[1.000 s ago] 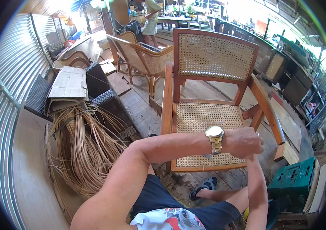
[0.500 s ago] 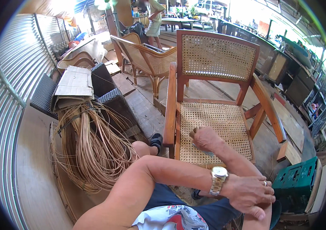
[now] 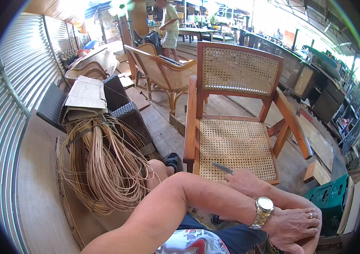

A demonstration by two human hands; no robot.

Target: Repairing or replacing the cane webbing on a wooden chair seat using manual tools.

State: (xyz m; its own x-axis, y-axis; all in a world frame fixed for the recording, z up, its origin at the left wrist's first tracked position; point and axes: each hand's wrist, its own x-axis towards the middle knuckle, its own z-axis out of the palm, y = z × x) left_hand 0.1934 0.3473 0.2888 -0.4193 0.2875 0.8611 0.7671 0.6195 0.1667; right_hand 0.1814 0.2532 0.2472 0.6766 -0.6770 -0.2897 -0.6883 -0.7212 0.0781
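Observation:
My right hand (image 3: 244,182) is closed on a knife (image 3: 222,168). Its dark, narrow blade sticks out up and to the left, over the front of the woven cane seat (image 3: 235,139). The knife's handle is hidden in the fingers. The seat belongs to a wooden armchair (image 3: 192,122) with a cane back, standing in front of me. My left hand (image 3: 294,228) crosses over and lies on my right forearm, holding no object, its thumb apart from the fingers. A watch sits on the left wrist and a ring on one finger.
On the left lies a big bundle of rattan strands (image 3: 104,165), with folded cardboard (image 3: 86,94) at its top. A rattan chair (image 3: 167,74) stands behind. At right are a green crate (image 3: 328,197) and a wood block (image 3: 317,172). Another person (image 3: 171,29) stands far back.
My right hand has drawn back from the seat toward me, and the knife blade now shows. The left hand has shifted right and down with the right forearm. The view has tilted slightly.

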